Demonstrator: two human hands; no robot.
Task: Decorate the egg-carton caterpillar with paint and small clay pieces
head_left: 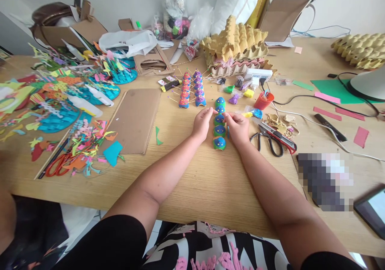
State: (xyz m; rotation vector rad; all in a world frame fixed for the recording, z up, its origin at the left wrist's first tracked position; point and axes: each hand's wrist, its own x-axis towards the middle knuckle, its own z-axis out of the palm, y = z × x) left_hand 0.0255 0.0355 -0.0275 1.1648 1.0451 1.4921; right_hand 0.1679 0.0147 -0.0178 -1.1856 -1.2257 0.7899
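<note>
A column of blue and green egg-carton cups (219, 131) with small dots on them stands on the table in front of me. My left hand (203, 121) is beside its upper part on the left, thumb and forefinger pinched together. On the right side, my right hand (237, 124) is also pinched, its fingertips close to the left ones above the second and third cups. Whatever lies between the fingertips is too small to name. Behind them stand two rows of painted cups, one red and blue (184, 95), one purple and blue (199, 89), with pins sticking out.
To the right lie black scissors (275, 145), a red cutter (278, 137) and a red cup (264, 100). Cardboard (136, 121), glue bottles (86, 105) and paper scraps (90, 145) are at left. Egg trays (237, 41) are stacked behind. Another person's arm (6, 214) shows at far left.
</note>
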